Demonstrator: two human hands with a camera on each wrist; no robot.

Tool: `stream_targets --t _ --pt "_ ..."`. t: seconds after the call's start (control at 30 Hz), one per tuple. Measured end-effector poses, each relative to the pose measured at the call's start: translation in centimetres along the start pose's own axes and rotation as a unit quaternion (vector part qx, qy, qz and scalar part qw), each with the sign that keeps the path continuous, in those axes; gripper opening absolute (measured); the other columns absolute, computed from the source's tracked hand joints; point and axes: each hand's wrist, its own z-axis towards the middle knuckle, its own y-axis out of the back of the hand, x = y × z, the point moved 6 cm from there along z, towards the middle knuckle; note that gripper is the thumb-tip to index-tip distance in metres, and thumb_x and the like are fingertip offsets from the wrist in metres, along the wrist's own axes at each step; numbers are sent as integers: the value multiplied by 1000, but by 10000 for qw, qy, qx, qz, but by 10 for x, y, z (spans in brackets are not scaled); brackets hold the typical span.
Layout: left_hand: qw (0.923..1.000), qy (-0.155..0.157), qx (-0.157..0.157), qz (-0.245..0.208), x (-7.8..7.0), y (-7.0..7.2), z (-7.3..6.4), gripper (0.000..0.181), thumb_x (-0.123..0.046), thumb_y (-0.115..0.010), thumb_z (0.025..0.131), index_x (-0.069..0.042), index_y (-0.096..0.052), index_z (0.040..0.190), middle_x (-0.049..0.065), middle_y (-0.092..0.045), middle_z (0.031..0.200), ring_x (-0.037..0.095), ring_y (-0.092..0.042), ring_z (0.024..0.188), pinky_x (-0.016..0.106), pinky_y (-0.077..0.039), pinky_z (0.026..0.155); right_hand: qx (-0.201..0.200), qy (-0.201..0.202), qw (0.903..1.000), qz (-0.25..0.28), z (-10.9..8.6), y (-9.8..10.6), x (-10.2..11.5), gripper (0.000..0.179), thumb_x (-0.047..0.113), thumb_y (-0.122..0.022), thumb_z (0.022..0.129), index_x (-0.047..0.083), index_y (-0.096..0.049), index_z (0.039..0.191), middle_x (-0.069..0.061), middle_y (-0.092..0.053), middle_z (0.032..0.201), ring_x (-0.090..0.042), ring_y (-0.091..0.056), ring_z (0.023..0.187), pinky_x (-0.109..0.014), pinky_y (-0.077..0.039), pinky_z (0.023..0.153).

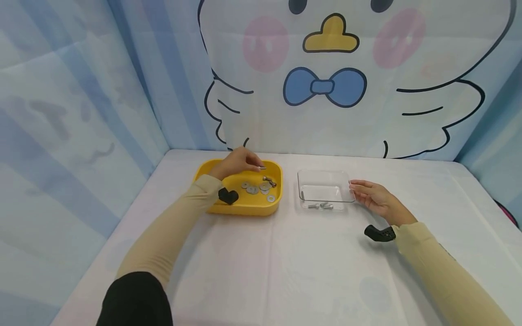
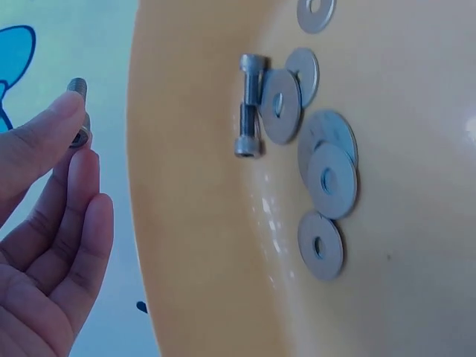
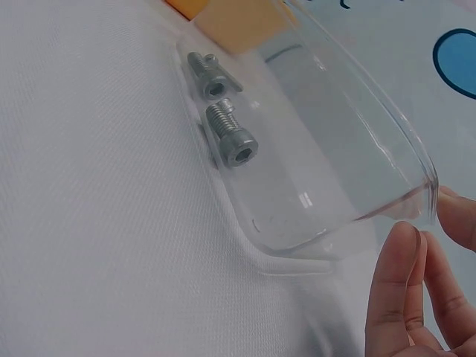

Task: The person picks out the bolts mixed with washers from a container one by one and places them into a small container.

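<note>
Over the far side of a yellow tray (image 1: 244, 210), my left hand (image 1: 238, 164) pinches a small socket-head bolt (image 2: 77, 88) between thumb and fingers. Below it in the tray lie two more socket-head bolts (image 2: 248, 140), one touching a washer. Several flat round washers (image 2: 332, 181) lie beside them, some overlapping. My right hand (image 1: 377, 200) holds the right end of a clear plastic box (image 1: 322, 200) at its rim, thumb and fingertips on either side of the wall. Several socket-head bolts (image 3: 239, 143) lie along the box's near side.
A white cloth (image 1: 318, 267) covers the table under both containers. Printed fabric (image 1: 326, 127) hangs behind the table, and a blue-and-white curtain (image 1: 73, 136) borders the left. Black bands with small mounts sit at both wrists.
</note>
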Motion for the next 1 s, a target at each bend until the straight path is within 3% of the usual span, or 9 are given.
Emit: stream_targets --t 0.57,1.0 --pt "9961 281 -555 -620 -23 -4 -4 20 -13 -67 86 -8 -71 105 8 -70 107 20 -64 94 28 -54 87 -59 -69 9999 49 -2 2 -2 16 4 -59 91 18 -67 88 7 -66 87 -4 -60 79 -16 -52 73" --pt "9928 397 -594 -963 -50 -19 -6 19 -10 -69 85 -7 -71 103 8 -70 104 23 -64 93 25 -54 85 -59 -64 9999 81 0 1 0 17 4 -59 90 17 -68 86 6 -67 87 -4 -60 79 -16 -52 72"
